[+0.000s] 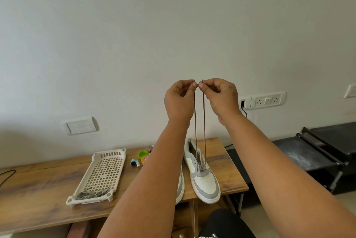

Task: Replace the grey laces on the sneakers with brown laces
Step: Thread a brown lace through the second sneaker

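A white and grey sneaker (205, 178) stands on the wooden table (44, 185), toe toward me. A brown lace (203, 122) runs through its lowest eyelets, and both strands rise straight up, side by side. My left hand (180, 101) pinches the tip of the left strand. My right hand (221, 96) pinches the tip of the right strand, level with the left, high above the shoe. The second sneaker (180, 189) lies to its left, mostly hidden by my left forearm. Coiled grey laces (90, 194) lie in the near end of a white perforated tray (105, 168).
Behind the tray are small thread spools (135, 162), a green cap (142, 154), an orange lid and a small jar. Wall switch plates and sockets (267, 101) are behind. A black bench (316, 153) stands to the right. My knee (225, 222) is below the table's edge.
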A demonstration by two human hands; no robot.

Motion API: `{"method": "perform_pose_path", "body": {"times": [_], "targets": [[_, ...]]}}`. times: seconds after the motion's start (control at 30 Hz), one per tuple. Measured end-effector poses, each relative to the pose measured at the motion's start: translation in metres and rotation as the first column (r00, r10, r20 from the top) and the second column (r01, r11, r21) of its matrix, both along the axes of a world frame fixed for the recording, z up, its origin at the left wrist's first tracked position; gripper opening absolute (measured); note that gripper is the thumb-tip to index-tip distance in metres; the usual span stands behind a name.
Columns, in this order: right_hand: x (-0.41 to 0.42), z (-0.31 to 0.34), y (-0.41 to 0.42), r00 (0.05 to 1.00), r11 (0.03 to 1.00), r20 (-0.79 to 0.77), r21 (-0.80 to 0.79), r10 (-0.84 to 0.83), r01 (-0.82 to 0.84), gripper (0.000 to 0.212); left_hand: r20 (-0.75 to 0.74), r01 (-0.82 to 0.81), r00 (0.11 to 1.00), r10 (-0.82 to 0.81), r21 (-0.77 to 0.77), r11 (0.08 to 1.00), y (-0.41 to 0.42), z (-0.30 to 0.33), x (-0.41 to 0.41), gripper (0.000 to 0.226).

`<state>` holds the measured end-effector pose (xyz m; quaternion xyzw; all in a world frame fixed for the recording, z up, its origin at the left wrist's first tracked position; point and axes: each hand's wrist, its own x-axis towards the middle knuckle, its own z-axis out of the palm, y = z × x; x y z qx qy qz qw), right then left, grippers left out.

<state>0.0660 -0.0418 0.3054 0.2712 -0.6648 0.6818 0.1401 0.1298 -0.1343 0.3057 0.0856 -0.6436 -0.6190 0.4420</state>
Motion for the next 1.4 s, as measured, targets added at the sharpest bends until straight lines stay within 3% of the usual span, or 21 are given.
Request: {"method": "perform_pose_path", "body": {"times": [0.2, 0.37, 0.5, 0.7, 0.87, 0.97, 1.2, 1.4], "targets": [[-0.010, -0.043, 0.006, 0.996, 0.994, 0.082, 0.103, -0.039, 0.031, 0.008, 0.168, -0.117, 0.979, 0.118, -0.018, 0.993, -0.018, -0.049, 0.005, 0.007], [-0.011, -0.142, 0.008, 0.984, 0.894, 0.113, 0.441, -0.136, 0.074, 0.012, 0.465, -0.138, 0.869, 0.169, -0.100, 0.985, -0.033, -0.140, 0.007, 0.012], [-0.017, -0.217, 0.006, 0.950, 0.819, 0.256, 0.573, -0.179, 0.000, 0.013, 0.600, -0.095, 0.777, 0.192, -0.189, 0.977, -0.040, -0.205, 0.001, 0.010], [-0.041, -0.272, -0.007, 0.902, 0.772, 0.356, 0.634, -0.243, -0.042, 0.011, 0.666, -0.075, 0.724, 0.180, -0.183, 0.980, -0.048, -0.262, -0.010, 0.008], [-0.054, -0.291, -0.025, 0.902, 0.747, 0.364, 0.660, -0.231, -0.075, 0.008, 0.764, 0.153, 0.608, 0.215, -0.379, 0.913, -0.050, -0.283, -0.027, 0.034], [-0.061, -0.289, -0.028, 0.932, 0.715, 0.303, 0.695, -0.197, -0.075, 0.006, 0.731, 0.199, 0.612, 0.301, -0.511, 0.836, -0.045, -0.297, -0.031, 0.039], [-0.065, -0.285, -0.029, 0.944, 0.580, 0.325, 0.779, -0.053, -0.236, 0.014, 0.768, 0.278, 0.633, 0.095, -0.340, 0.898, -0.047, -0.308, -0.040, 0.044], [-0.071, -0.294, -0.034, 0.846, 0.697, 0.526, 0.639, -0.086, -0.326, 0.008, 0.750, 0.267, 0.661, 0.012, -0.251, 0.930, -0.055, -0.314, -0.036, 0.047]]}}
